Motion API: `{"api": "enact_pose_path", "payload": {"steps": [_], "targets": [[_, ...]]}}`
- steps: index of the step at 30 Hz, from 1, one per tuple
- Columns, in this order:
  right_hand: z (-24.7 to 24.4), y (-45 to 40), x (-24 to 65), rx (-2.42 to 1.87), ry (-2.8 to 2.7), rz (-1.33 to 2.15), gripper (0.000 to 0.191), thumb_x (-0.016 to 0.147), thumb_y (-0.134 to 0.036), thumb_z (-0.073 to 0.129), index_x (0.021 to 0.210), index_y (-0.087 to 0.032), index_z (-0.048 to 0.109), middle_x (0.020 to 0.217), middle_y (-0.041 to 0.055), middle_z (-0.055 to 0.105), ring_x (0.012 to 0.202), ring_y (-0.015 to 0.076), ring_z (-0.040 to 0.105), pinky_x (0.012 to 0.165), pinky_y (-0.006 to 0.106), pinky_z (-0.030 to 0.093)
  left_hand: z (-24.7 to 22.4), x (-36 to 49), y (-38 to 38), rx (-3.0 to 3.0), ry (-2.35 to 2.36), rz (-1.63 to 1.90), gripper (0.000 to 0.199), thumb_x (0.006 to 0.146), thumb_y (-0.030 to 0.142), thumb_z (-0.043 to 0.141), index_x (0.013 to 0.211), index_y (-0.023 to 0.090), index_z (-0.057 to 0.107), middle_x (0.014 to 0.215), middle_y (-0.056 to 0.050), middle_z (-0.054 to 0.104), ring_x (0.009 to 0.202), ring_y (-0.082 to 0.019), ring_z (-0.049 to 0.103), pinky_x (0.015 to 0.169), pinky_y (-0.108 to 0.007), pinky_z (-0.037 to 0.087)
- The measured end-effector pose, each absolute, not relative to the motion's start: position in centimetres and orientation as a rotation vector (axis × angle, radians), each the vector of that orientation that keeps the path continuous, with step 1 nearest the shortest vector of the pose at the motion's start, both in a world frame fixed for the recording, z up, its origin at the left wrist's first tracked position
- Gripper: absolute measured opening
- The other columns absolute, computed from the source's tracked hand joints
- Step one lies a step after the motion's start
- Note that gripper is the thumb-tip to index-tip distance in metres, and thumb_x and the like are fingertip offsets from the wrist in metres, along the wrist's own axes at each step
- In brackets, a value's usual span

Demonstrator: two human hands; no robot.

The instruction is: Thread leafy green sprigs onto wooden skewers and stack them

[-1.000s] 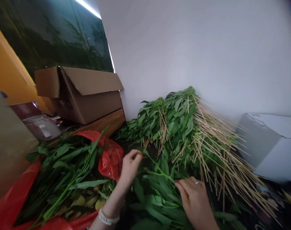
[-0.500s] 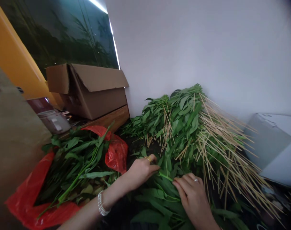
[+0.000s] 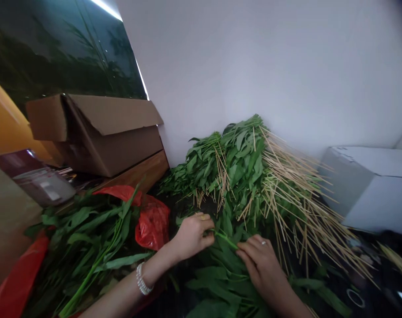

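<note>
A: Where is the stem?

B: Between your two hands; treat it as clock centre. Your left hand pinches it from nine o'clock. Your right hand pinches it from four o'clock, thumb against fingers.

A: And around your hands?

B: Loose leaves lie at six o'clock, bundled greens at twelve, thin sticks at two, and the red bag at nine.
</note>
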State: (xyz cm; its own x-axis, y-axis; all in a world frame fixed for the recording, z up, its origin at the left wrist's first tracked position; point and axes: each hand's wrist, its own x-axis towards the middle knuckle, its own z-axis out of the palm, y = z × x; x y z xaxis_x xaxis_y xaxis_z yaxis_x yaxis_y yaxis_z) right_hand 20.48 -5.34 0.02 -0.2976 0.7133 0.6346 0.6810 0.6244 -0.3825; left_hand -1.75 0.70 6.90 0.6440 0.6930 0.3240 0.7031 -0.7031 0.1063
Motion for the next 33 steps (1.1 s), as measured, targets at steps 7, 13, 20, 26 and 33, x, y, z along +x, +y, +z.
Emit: {"api": "enact_pose_path", "payload": {"steps": [7, 13, 20, 26, 33], "targets": [[-0.4, -4.9, 21.8, -1.138, -1.924, 0.116, 0.023, 0.098, -0.031, 0.045, 0.089, -0.023, 0.064, 0.079, 0.0033, 0.063, 0.078, 0.0203, 0.058, 0.071, 0.034, 0.042, 9.6, -5.5, 2.1, -2.425, -1.798, -1.419, 0.023, 0.087, 0.022, 0.040, 0.070, 0.019, 0.055, 0.071, 0.000, 0.056, 0.073, -0.016, 0.053, 0.070, -0.027, 0.042], [-0.6, -5.0, 21.6, -1.136, -1.959, 0.071, 0.023, 0.099, -0.030, 0.043, 0.092, -0.023, 0.063, 0.081, 0.0035, 0.063, 0.079, 0.0205, 0.058, 0.073, 0.034, 0.042, 11.4, -4.8, -0.2, -2.599, -1.719, -1.340, 0.033, 0.099, 0.032, 0.030, 0.089, 0.019, 0.059, 0.084, -0.001, 0.061, 0.080, -0.016, 0.055, 0.076, -0.027, 0.044], [-0.1, -5.2, 21.3, -1.157, -2.003, 0.029, 0.023, 0.099, -0.027, 0.042, 0.093, -0.021, 0.063, 0.080, 0.0029, 0.062, 0.080, 0.0198, 0.056, 0.073, 0.034, 0.037, 9.0, -1.4, -1.3, -2.927, -1.364, -0.751, 0.019, 0.091, 0.033, 0.059, 0.105, 0.022, 0.063, 0.092, -0.001, 0.065, 0.084, -0.015, 0.061, 0.076, -0.024, 0.046], [-0.1, -5.3, 21.1, -1.138, -2.045, -0.010, 0.024, 0.099, -0.026, 0.042, 0.094, -0.021, 0.064, 0.081, 0.0029, 0.062, 0.081, 0.0194, 0.055, 0.074, 0.034, 0.036, 7.6, -1.1, -1.1, -2.853, -1.120, -0.420, 0.017, 0.092, 0.033, 0.057, 0.101, 0.023, 0.067, 0.101, -0.004, 0.060, 0.085, -0.016, 0.063, 0.073, -0.025, 0.047], [-0.1, -5.4, 20.9, -1.152, -2.051, 0.055, 0.022, 0.099, -0.025, 0.041, 0.092, -0.021, 0.062, 0.082, 0.0028, 0.063, 0.082, 0.0202, 0.056, 0.076, 0.035, 0.035, 7.0, -0.2, -1.3, -2.742, -0.884, -0.228, 0.003, 0.088, 0.020, 0.056, 0.088, 0.019, 0.059, 0.084, -0.003, 0.061, 0.076, -0.019, 0.056, 0.066, -0.029, 0.044]]}}
